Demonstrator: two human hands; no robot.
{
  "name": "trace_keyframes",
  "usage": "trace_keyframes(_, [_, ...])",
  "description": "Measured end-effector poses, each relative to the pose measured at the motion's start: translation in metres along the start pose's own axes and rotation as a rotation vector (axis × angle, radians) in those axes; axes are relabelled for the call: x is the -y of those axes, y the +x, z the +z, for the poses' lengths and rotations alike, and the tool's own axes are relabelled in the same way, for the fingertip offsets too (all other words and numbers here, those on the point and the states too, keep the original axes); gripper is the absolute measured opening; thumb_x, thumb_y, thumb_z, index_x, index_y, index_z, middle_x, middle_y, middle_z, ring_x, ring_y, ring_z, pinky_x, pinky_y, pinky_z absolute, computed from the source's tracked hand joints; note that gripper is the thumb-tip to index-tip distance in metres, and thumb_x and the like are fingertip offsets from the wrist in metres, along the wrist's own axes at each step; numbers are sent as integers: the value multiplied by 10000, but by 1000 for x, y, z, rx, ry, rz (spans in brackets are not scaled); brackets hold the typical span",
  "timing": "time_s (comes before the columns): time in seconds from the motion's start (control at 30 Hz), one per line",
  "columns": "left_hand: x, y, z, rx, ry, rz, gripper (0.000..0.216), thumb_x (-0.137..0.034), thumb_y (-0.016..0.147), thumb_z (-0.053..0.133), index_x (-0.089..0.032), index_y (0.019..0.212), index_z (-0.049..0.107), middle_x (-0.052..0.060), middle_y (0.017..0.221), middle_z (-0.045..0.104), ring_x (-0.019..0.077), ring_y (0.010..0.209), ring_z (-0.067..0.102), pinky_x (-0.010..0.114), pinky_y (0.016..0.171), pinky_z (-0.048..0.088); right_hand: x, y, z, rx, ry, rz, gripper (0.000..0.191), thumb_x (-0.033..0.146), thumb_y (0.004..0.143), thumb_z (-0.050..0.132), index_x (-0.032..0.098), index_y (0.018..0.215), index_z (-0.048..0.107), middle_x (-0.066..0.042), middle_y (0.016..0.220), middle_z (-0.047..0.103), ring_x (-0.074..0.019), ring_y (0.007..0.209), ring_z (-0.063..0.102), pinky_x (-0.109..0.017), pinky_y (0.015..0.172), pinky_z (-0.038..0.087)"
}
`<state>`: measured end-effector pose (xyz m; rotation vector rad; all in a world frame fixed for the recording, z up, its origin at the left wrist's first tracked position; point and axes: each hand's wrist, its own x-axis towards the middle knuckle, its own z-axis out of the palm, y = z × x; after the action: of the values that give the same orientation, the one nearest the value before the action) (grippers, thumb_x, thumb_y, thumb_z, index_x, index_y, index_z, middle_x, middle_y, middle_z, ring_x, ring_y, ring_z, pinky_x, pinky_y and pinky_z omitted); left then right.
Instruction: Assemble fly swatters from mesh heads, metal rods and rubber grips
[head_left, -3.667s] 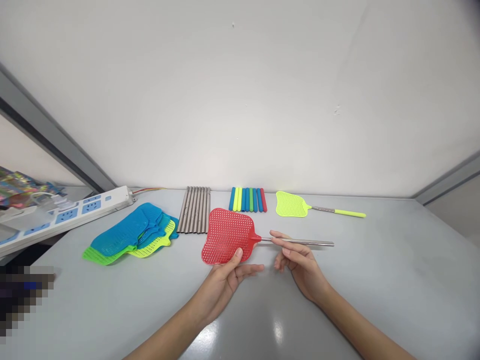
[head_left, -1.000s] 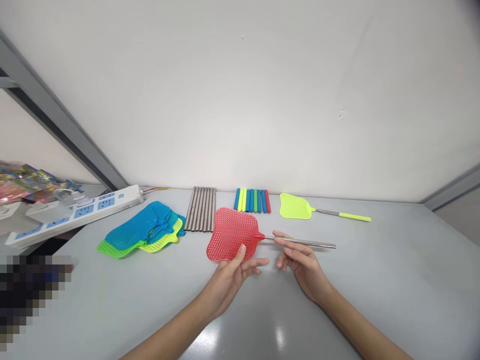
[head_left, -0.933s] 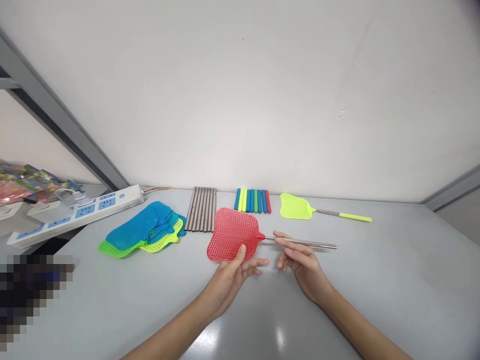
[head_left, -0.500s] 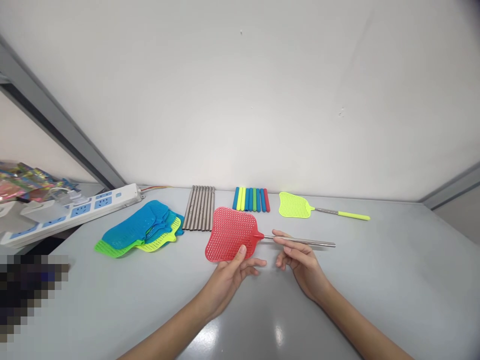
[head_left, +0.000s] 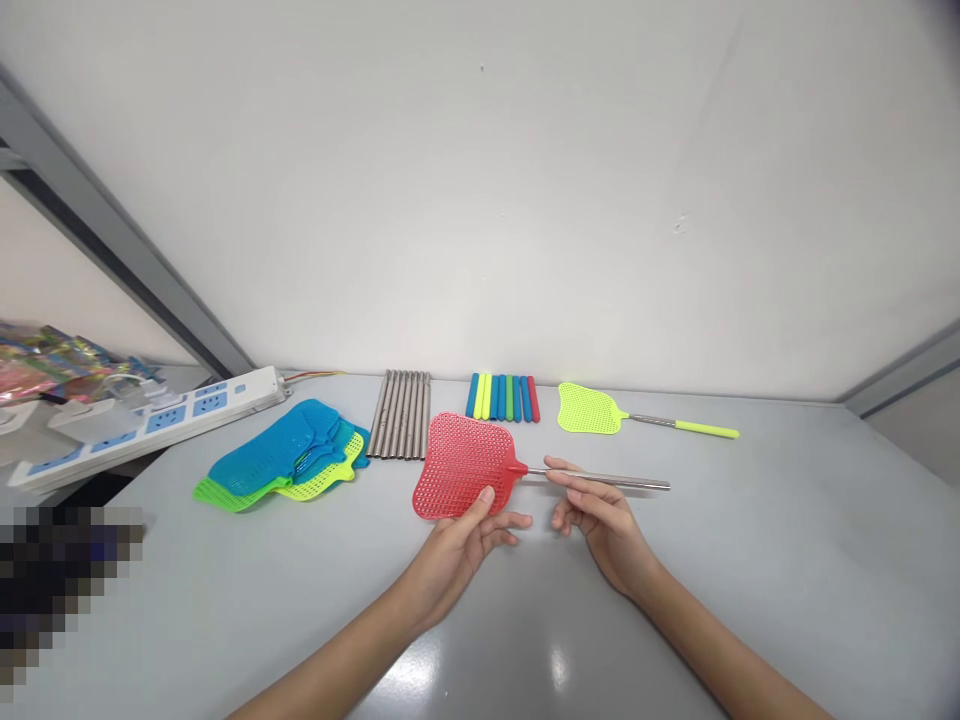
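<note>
A red fly swatter head (head_left: 469, 455) with a metal rod (head_left: 630, 483) fitted at its neck is held just above the table. My left hand (head_left: 457, 555) grips the lower edge of the red head, thumb on top and fingers beneath. Around the rod near the neck, my right hand (head_left: 604, 525) has its fingers closed, some behind it and some in front. The rod's right end is bare metal. Behind it lies a yellow fly swatter (head_left: 590, 410) with a metal rod and a yellow grip (head_left: 706, 430).
Left lies a pile of blue, green and yellow swatter heads (head_left: 262, 450), by a white power strip (head_left: 176, 420). Several metal rods (head_left: 401, 415) and coloured grips (head_left: 501, 398) sit in rows near the wall. Shiny packaging (head_left: 60, 365) is at far left.
The hands and red swatter are almost unmoved. The whole view has shifted very slightly.
</note>
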<state>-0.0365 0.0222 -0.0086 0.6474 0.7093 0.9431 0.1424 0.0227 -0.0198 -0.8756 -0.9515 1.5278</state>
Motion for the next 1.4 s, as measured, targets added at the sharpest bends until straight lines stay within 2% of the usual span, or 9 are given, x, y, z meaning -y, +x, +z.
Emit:
trace_keyframes(0.23, [-1,0,0,7,6,-18,229,-299,798,451,-161,932,576,75,874,594,236,929,538,343,763,393,0,-1,-1,9,-12,10,232,198,719,494,230,881,657,-63,1246,415,-103,557,544,-272,503,391])
trace_keyframes(0.53, [-2,-1,1,11,4,0,213,-289,807,439,-190,935,578,67,1107,518,246,944,531,347,759,396,1,0,-1,35,-41,13,232,210,720,505,248,894,653,-56,1251,410,-92,551,529,-284,538,410])
trace_keyframes(0.8, [-2,-2,3,-25,-21,44,317,-340,812,421,-230,1099,497,63,1008,580,204,870,557,339,755,397,-2,-10,11,188,-187,49,279,288,748,503,261,1009,597,-62,1218,438,-86,534,505,-309,594,438])
trace_keyframes(0.9, [-2,-1,3,-52,-65,52,282,-327,798,454,-215,1045,533,54,925,608,175,819,567,314,752,402,-2,-14,16,218,-245,63,307,328,759,486,261,1045,575,-67,1184,470,-104,571,515,-302,596,436])
trace_keyframes(1.03, [0,1,2,-103,-101,52,218,-296,782,489,-178,942,577,47,842,624,149,771,570,279,740,409,0,-15,20,238,-309,56,302,348,761,478,284,1040,575,-52,1252,400,-120,645,531,-280,582,427])
trace_keyframes(1.1, [0,1,2,-108,-108,54,207,-283,782,492,-170,934,574,52,856,625,148,787,569,272,736,412,0,-15,21,229,-317,58,289,354,757,482,273,1010,597,-62,1138,509,-134,671,534,-270,570,420])
trace_keyframes(1.17, [1,1,1,-111,-115,58,201,-274,782,494,-180,946,564,51,932,611,145,805,569,273,742,414,-2,-13,21,192,-318,58,265,367,757,479,222,891,656,-71,921,610,-132,623,522,-263,548,411])
trace_keyframes(1.23, [1,2,0,-118,-118,69,201,-268,782,496,-205,965,550,37,1011,580,141,819,568,269,737,415,-3,-11,21,127,-270,69,316,396,763,457,168,763,676,-74,767,620,-125,555,504,-256,503,399])
trace_keyframes(1.4, [1,2,-3,-136,-135,86,176,-263,780,499,-214,940,554,17,1029,557,133,803,566,258,729,415,-1,-6,16,-23,86,170,441,482,779,358,141,613,583,-48,671,549,-125,481,493,-253,420,360])
